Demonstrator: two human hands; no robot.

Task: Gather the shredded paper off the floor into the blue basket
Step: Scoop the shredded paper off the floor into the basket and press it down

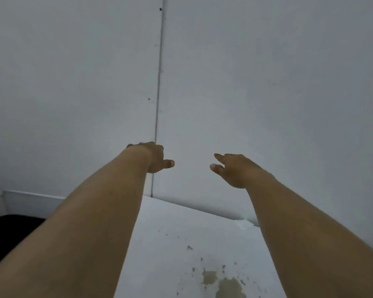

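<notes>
Both bare arms are reaching forward toward a white wall (pixel 267 82). The left hand (pixel 155 158) and right hand (pixel 235 171) are hanging open and empty, well apart. One paper scrap (pixel 244 224) is lying at 6 o'clock below the right hand, on a stained white surface (pixel 181 233).

Both bare arms reach forward side by side, the left hand (pixel 156 157) and the right hand (pixel 233 168) apart from each other and held in front of the wall (pixel 267 82). A vertical seam (pixel 158 82) in the wall runs down behind the left hand. Below and between the arms lies the floor (pixel 181 233), which meets the wall behind it. A stain (pixel 224 282) sits on the floor nearest the viewer. What may be a scrap of paper (pixel 244 223) lies at the wall's foot, beside the right forearm.
</notes>
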